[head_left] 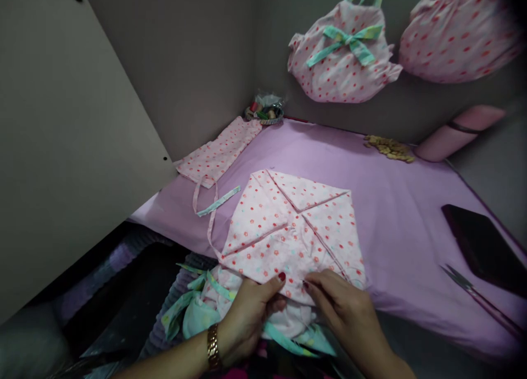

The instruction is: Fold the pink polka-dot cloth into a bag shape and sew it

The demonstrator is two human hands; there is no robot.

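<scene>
A folded piece of white-pink fabric with red flower dots lies over the table's front edge, its flaps meeting in diagonal seams. My left hand, with a gold bracelet at the wrist, is closed on the fabric's near edge, thumb on top. My right hand is pinched against the same edge, a little to the right; whatever its fingertips hold is too small to make out. Beneath both hands, a bunched dotted cloth with green ties rests on my lap. A thin pink strap runs from the fabric's left corner.
On the purple-covered table lie scissors, a dark phone or tablet, a pink bottle, a brownish heap, a thread basket, another dotted piece and a green strip. Dotted bags hang behind.
</scene>
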